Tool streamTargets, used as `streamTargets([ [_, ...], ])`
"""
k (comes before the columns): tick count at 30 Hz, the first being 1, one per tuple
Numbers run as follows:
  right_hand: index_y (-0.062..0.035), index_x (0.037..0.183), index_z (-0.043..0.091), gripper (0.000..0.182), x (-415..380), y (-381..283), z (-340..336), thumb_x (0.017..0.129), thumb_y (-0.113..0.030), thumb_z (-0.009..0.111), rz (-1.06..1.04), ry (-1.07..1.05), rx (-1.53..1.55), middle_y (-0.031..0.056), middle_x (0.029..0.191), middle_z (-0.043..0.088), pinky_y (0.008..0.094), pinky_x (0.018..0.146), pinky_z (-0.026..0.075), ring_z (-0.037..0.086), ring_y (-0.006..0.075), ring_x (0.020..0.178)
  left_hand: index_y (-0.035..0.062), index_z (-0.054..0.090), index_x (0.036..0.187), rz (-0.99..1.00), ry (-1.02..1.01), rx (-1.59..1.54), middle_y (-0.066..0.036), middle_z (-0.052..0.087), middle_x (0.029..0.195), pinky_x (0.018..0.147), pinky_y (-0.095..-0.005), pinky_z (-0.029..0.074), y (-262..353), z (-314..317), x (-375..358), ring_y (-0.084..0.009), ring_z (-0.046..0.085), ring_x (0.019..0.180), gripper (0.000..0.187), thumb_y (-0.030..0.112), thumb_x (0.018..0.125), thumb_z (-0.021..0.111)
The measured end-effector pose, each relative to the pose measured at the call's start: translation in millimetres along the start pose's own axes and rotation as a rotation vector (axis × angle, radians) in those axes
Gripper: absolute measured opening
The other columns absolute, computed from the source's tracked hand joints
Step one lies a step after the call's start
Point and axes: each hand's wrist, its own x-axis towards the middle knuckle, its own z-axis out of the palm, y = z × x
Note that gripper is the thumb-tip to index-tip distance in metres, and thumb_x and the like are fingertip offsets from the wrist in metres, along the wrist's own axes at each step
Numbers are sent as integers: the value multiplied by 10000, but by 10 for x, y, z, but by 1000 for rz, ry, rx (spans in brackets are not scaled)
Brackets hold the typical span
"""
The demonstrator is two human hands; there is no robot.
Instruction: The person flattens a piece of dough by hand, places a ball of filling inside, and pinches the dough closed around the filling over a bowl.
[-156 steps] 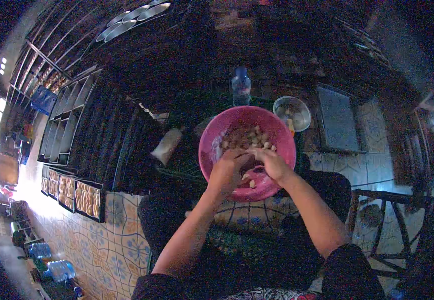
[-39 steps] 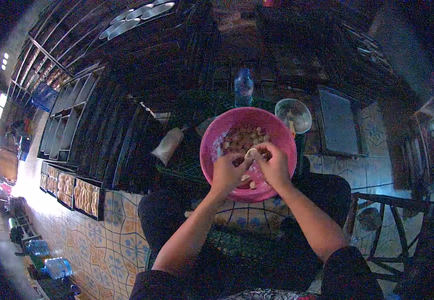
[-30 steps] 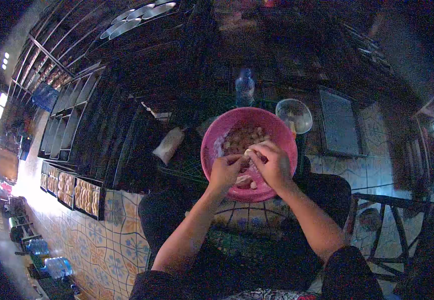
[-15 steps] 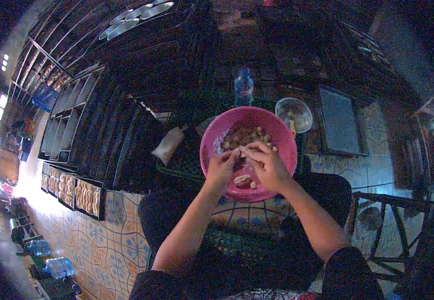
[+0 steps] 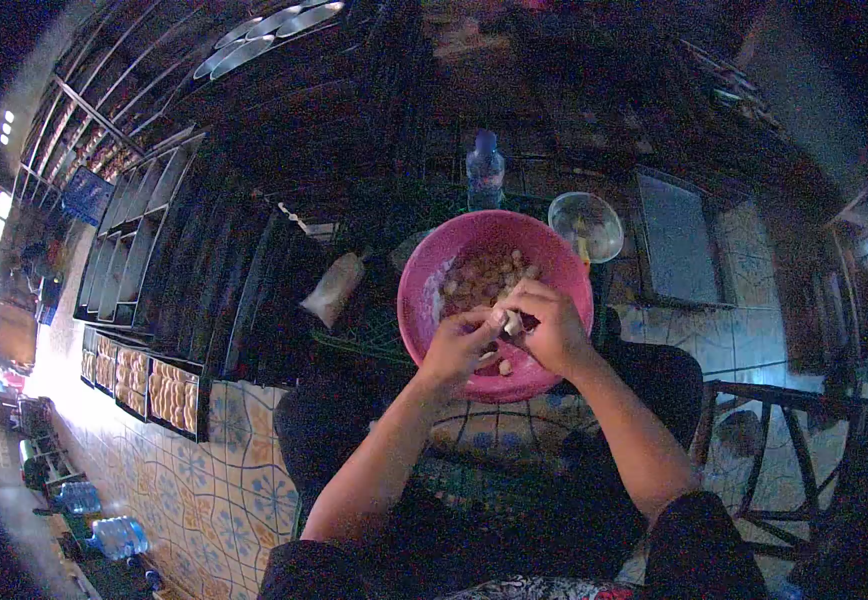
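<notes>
Dropped a bit lower over pink basin (image 5: 424, 290) vs 0.5 s ago, L hand (image 5: 459, 345) & R hand (image 5: 554, 325) meeting mid-basin, fingers (image 5: 489, 320) of both pinched narrow on small pale dough piece (image 5: 512, 322), loose pieces (image 5: 484, 275) heaped behind, water bottle (image 5: 484, 170) & glass bowl (image 5: 586, 225) just beyond rim.

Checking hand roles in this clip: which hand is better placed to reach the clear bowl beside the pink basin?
Probably the right hand. It is on the same side as the clear bowl, past the pink basin rim. The left hand would have to cross over. Both pinch a small pale piece.
</notes>
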Motion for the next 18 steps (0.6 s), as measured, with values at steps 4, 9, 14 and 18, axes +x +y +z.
streamTargets([
  [4, -38, 1125, 716, 360, 61, -143, -173, 793, -150, 799, 33, -93, 107, 99, 987, 676, 343, 819, 532, 672, 241, 914, 77, 700, 1039, -37, 27, -186, 21, 652, 913, 590, -209, 465, 143, 49, -75, -51, 555, 721, 303, 370, 987, 639],
  [9, -21, 1064, 720, 377, 64, -108, -193, 777, -243, 822, 69, -82, 140, 103, 912, 684, 348, 786, 532, 682, 247, 879, 59, 683, 1087, 75, 32, -4, 8, 658, 888, 559, -215, 464, -3, -71, 88, -71, 573, 684, 323, 362, 989, 632],
  [14, 13, 1001, 697, 316, 34, -174, -114, 766, -159, 819, -35, -34, 86, 101, 897, 654, 329, 765, 528, 662, 228, 835, 38, 668, 1105, -80, -33, -303, -7, 671, 848, 544, -207, 463, -22, -22, 13, -75, 592, 683, 355, 371, 995, 616],
  [18, -56, 915, 692, 280, -5, -146, -118, 715, -211, 812, -27, 2, -70, 96, 880, 665, 388, 703, 557, 680, 290, 774, 37, 668, 1127, -89, -60, -293, -20, 679, 880, 578, -224, 489, -48, -55, 40, -81, 609, 718, 376, 384, 994, 613],
])
